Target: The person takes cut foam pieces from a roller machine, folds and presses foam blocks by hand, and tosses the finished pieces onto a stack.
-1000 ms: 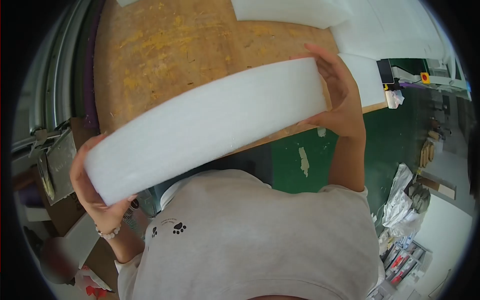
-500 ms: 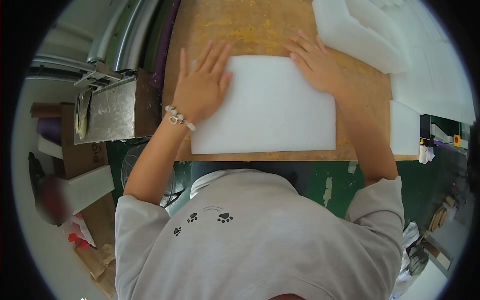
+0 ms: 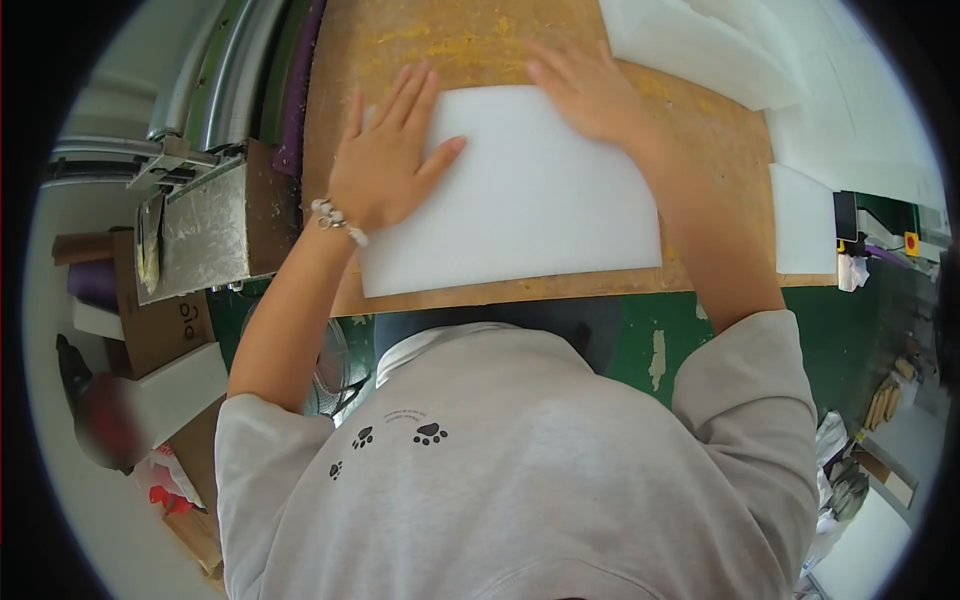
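A white foam sheet (image 3: 520,200) lies flat near the front edge of the wooden table (image 3: 430,45). My left hand (image 3: 390,160) rests with spread fingers on the sheet's left side, the thumb lying over the white surface. A beaded bracelet (image 3: 338,222) circles that wrist. At the far right corner of the sheet is my right hand (image 3: 585,90), slightly blurred, its fingers stretched out toward the far edge. Neither hand is wrapped round anything.
Large white foam pieces (image 3: 700,50) stand at the back right. Another white sheet (image 3: 803,220) lies at the table's right end. To the left is a machine with metal rollers (image 3: 225,75). Cardboard (image 3: 165,310) leans at the far left.
My right hand has moved left and farther away along the sheet's far edge. My left thumb has spread outward over the sheet. The whole view has shifted slightly.
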A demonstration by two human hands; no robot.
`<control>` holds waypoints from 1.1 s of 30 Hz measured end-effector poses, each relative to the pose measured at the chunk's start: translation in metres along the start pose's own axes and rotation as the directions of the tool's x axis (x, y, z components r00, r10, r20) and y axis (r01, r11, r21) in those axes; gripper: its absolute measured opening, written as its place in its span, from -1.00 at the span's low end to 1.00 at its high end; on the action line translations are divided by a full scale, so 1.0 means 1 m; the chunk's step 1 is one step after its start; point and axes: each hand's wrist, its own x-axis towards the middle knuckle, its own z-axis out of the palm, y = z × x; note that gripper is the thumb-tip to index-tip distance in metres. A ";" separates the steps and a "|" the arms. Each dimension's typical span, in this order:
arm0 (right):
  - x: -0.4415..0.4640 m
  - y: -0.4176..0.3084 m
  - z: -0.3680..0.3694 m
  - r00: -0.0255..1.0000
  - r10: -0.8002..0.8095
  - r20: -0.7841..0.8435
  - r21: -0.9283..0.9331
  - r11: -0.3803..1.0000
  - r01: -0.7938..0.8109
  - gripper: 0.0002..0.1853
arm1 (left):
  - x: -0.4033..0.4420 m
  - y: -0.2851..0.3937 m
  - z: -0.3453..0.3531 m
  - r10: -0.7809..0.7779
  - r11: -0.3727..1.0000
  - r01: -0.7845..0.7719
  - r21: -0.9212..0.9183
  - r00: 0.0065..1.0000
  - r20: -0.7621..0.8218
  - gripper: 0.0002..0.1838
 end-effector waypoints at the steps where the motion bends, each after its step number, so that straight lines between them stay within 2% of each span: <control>1: -0.006 0.013 -0.008 1.000 0.016 0.010 0.074 0.997 -0.017 -0.42 | -0.007 -0.008 -0.001 -0.045 0.999 0.045 -0.028 0.999 0.011 -0.29; 2: -0.012 0.026 -0.020 0.995 0.058 0.077 0.141 0.988 -0.068 -0.41 | -0.016 -0.015 -0.001 -0.090 0.994 0.091 -0.055 0.996 0.026 -0.26; 3: -0.026 0.024 -0.045 0.979 0.099 0.180 0.287 0.946 -0.149 -0.40 | -0.025 -0.020 -0.003 -0.094 0.994 0.095 -0.059 0.995 0.027 -0.26; 5: -0.060 0.065 -0.014 0.968 0.244 0.057 0.393 0.886 -0.247 -0.39 | -0.044 -0.027 -0.009 -0.299 0.892 0.319 -0.319 0.948 0.111 -0.25; 7: -0.106 0.058 -0.020 0.980 0.192 -0.043 0.479 0.865 -0.148 -0.39 | -0.075 -0.031 -0.012 -0.368 0.764 0.363 -0.534 0.924 0.102 -0.29; 8: -0.119 0.050 -0.022 0.981 0.193 -0.034 0.479 0.865 -0.153 -0.39 | -0.084 -0.023 -0.017 -0.371 0.760 0.370 -0.535 0.922 0.110 -0.29; 10: -0.147 0.026 -0.026 0.974 0.204 -0.102 0.168 0.968 -0.185 -0.41 | -0.104 0.006 -0.036 -0.427 0.607 0.478 -0.635 0.870 0.246 -0.34; 12: -0.161 0.003 -0.024 0.967 0.175 -0.185 -0.154 0.967 -0.205 -0.43 | -0.110 0.028 -0.044 -0.451 0.487 0.549 -0.679 0.824 0.342 -0.38; 13: -0.164 -0.010 -0.019 0.967 0.183 -0.180 -0.146 0.967 -0.210 -0.43 | -0.110 0.038 -0.043 -0.455 0.448 0.572 -0.687 0.807 0.375 -0.39; 15: -0.160 -0.043 -0.008 0.978 0.094 -0.185 -0.208 0.969 -0.132 -0.42 | -0.113 0.059 -0.026 -0.467 0.767 0.372 -0.523 0.883 -0.057 -0.45; 16: -0.155 -0.058 -0.002 0.982 0.051 -0.182 -0.218 0.972 -0.091 -0.42 | -0.114 0.063 -0.026 -0.472 0.764 0.376 -0.524 0.880 -0.055 -0.45; 20: -0.132 -0.117 0.019 0.984 -0.066 -0.165 -0.086 0.995 0.053 -0.39 | -0.116 0.070 -0.029 -0.569 0.680 0.478 -0.556 0.823 0.012 -0.47; 21: -0.126 -0.128 0.027 0.973 -0.105 -0.205 -0.051 0.994 0.096 -0.39 | -0.118 0.070 -0.030 -0.580 0.669 0.492 -0.557 0.814 0.022 -0.47; 23: -0.117 -0.150 0.041 0.959 -0.120 -0.255 -0.016 0.993 0.121 -0.38 | -0.122 0.071 -0.028 -0.646 0.569 0.481 -0.667 0.763 -0.001 -0.48; 25: -0.111 -0.167 0.048 0.941 -0.218 -0.259 0.016 0.973 0.230 -0.40 | -0.120 0.075 -0.023 -0.685 0.465 0.432 -0.773 0.729 -0.005 -0.48; 26: -0.108 -0.173 0.052 0.930 -0.230 -0.287 0.063 0.964 0.258 -0.40 | -0.120 0.080 -0.022 -0.662 0.471 0.416 -0.778 0.750 0.000 -0.48; 27: -0.108 -0.179 0.054 0.918 -0.242 -0.314 0.110 0.951 0.288 -0.41 | -0.122 0.086 -0.022 -0.709 0.384 0.392 -0.836 0.705 0.005 -0.48; 30: -0.107 -0.185 0.055 0.923 -0.259 -0.286 0.057 0.957 0.286 -0.38 | -0.130 0.101 -0.021 -0.834 0.106 0.295 -0.950 0.547 0.077 -0.47; 31: -0.108 -0.182 0.054 0.925 -0.266 -0.273 0.042 0.957 0.287 -0.37 | -0.131 0.100 -0.019 -0.823 0.103 0.300 -0.948 0.561 0.088 -0.47; 33: -0.110 -0.165 0.049 0.933 -0.190 -0.304 0.145 0.959 0.243 -0.36 | -0.133 0.090 -0.015 -0.792 0.179 0.300 -0.937 0.609 0.043 -0.48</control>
